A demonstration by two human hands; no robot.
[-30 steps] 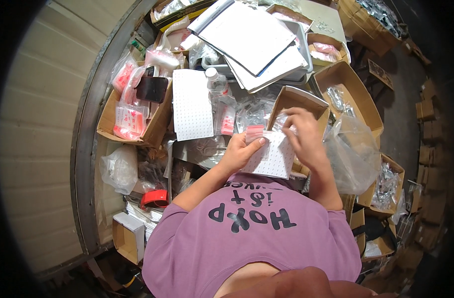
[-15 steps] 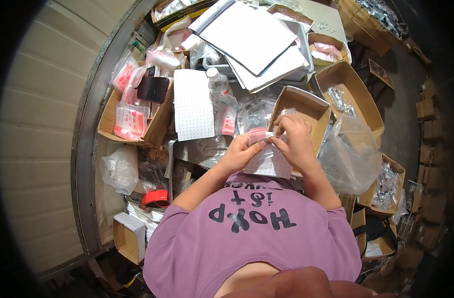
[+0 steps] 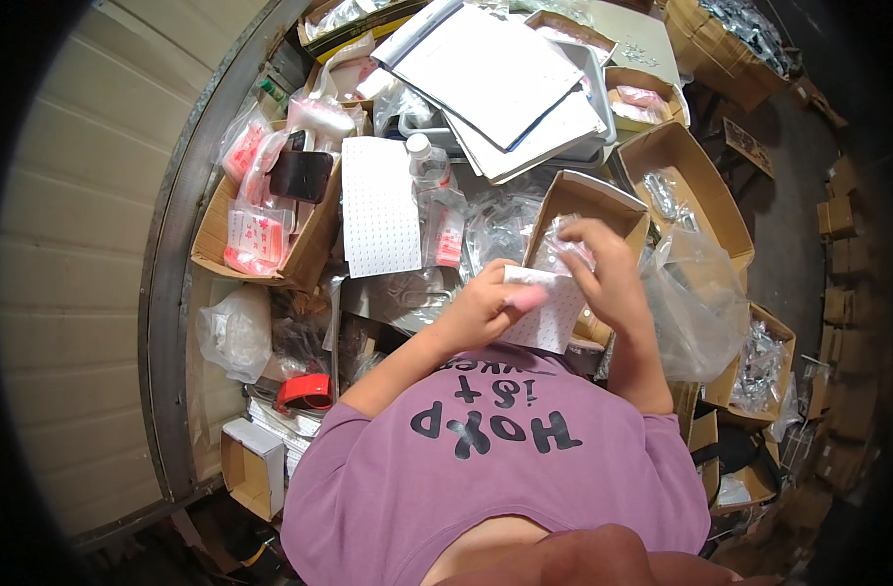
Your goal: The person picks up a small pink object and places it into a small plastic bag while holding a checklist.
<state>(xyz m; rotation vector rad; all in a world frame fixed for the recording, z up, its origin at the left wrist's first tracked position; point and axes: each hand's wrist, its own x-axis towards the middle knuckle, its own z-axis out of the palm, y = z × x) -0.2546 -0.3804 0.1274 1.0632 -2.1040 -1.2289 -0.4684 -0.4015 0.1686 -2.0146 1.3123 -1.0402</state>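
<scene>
My left hand is closed on a white sheet covered in rows of small printed marks, which hangs in front of my shirt. A blurred pink piece shows at its thumb; I cannot make out what it is. My right hand pinches a small clear plastic bag with a pinkish part, over the near end of an open cardboard box. What the bag contains is too small to tell. The two hands are apart.
Left of my hands lie another printed sheet, a white-capped bottle and a phone on a carton of pink-marked bags. A large clear plastic bag bulges on the right. Stacked papers top a grey bin behind.
My hands were together at a small pink-striped bag and have now parted. The right moved slightly right with the clear bag; the left holds the sheet, which shows more fully.
</scene>
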